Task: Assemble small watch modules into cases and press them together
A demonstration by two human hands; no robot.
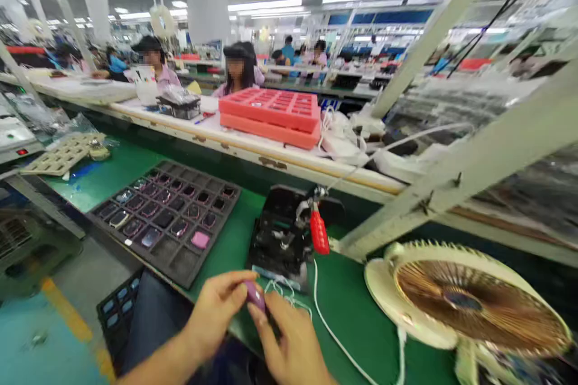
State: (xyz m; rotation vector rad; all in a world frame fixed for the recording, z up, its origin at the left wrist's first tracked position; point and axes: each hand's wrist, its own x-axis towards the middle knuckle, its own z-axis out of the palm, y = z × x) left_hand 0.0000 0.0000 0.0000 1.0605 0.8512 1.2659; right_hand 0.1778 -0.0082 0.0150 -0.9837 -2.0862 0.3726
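Both of my hands meet at the near edge of the green bench. My left hand (217, 307) pinches a small purple part (255, 296) between thumb and fingers. My right hand (289, 343) touches the same part from below right, its fingers curled against it. Just beyond them stands a black clamp fixture (280, 234) with a red-handled lever (319, 232). To the left lies a black compartment tray (180, 264) with several small purple and dark parts in its cells.
A cream desk fan (469, 301) spins at the right, its white cable (334, 337) crossing the mat. Stacked red trays (271, 114) sit on the far shelf. A beige tray (58, 156) lies far left. People work at benches behind. White frame bars slant across the right.
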